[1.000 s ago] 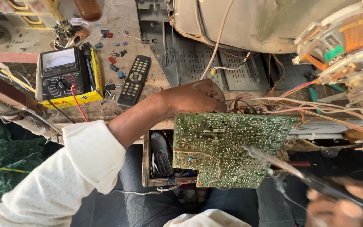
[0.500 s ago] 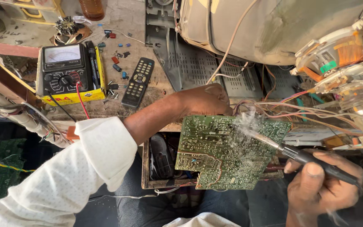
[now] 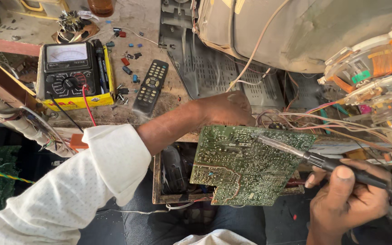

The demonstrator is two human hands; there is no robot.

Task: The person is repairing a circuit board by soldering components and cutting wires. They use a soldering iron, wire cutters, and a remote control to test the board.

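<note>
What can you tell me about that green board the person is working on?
The green circuit board is a flat, notched panel, its solder side up, covered in silvery joints and pale traces. It tilts over an open wooden drawer. The left hand holds its top edge; the soldering iron in the right hand touches near its upper right. Coloured wires lead from there.

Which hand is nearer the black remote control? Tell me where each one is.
Left. The left hand grips the circuit board just right of the remote control; the right hand holds the soldering iron far off, lower right.
</note>
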